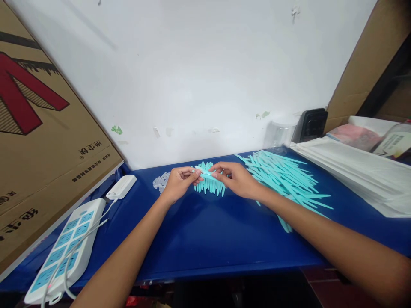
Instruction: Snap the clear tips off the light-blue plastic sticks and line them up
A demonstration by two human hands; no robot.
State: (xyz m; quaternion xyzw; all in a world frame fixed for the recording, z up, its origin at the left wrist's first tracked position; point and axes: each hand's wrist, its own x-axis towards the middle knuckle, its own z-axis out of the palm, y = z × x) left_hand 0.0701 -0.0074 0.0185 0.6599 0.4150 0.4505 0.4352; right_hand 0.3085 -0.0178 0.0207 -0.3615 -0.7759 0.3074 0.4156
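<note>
Above the middle of the table, my left hand (178, 182) and my right hand (236, 177) come close together, both closed in a pinch. Between their fingertips is a slim turquoise plastic stick (206, 173), shaped like an eyebrow razor. Its left end looks pale; whether a clear cap sits there I cannot tell. Just behind and below the fingers lies a neat row of similar turquoise sticks (210, 186). Left of it, partly hidden by my left hand, is a small heap of clear plastic pieces (160, 182). A larger loose pile of turquoise sticks (282, 177) spreads beyond my right forearm.
The blue tabletop (205, 239) meets a white wall (205, 85). On the left are a power strip (69, 248) with cables, a white box-shaped device (121, 187) and a cardboard box (48, 149). A clear jar (282, 134) and white plastic bags (356, 171) stand at right.
</note>
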